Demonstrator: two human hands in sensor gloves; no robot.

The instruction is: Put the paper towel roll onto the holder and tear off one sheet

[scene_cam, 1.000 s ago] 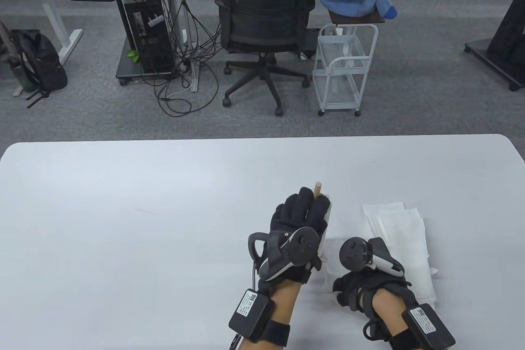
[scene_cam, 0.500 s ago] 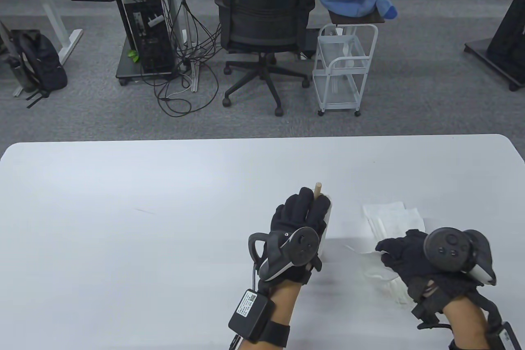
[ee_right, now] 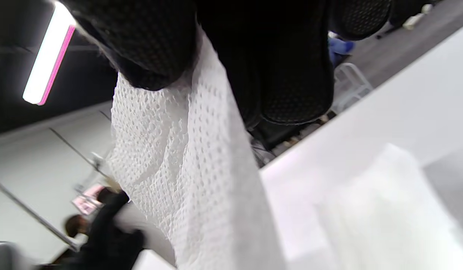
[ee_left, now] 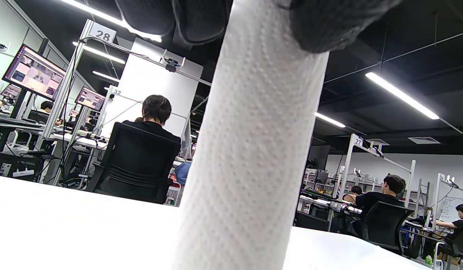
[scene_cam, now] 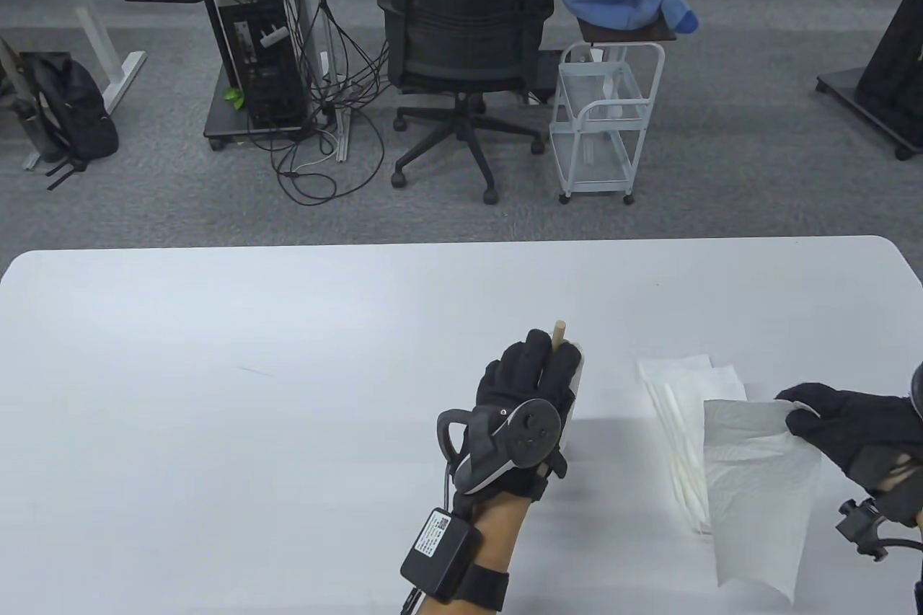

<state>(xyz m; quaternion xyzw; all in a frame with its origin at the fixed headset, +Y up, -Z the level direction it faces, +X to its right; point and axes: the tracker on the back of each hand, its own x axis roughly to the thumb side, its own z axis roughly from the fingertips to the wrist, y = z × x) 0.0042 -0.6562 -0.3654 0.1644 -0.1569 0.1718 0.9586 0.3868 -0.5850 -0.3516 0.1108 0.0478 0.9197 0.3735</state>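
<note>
Open-plan office lab: numbered desk stations (ee_left: 102, 35) (monitors (ee_left: 33, 72)), swivel chair (scene_cam: 465, 31).

- Paper towel roll (ee_left: 250, 150): white, embossed dot pattern.
- Torn sheet (scene_cam: 757, 485): white, dimpled mesh-like texture in right wrist view.
- Holder rod (scene_cam: 557, 331): pale wood tone.
- Gloves, left hand (scene_cam: 523, 384) and right hand (scene_cam: 851, 427): black.
- Table (scene_cam: 216, 391): plain white.
- Flat paper towel stack (scene_cam: 678, 384): white.

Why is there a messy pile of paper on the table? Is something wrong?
Nothing looks broken. The loose sheets lie rumpled and overlapping beside the roll, and the right hand pinches another torn sheet above them.
</note>
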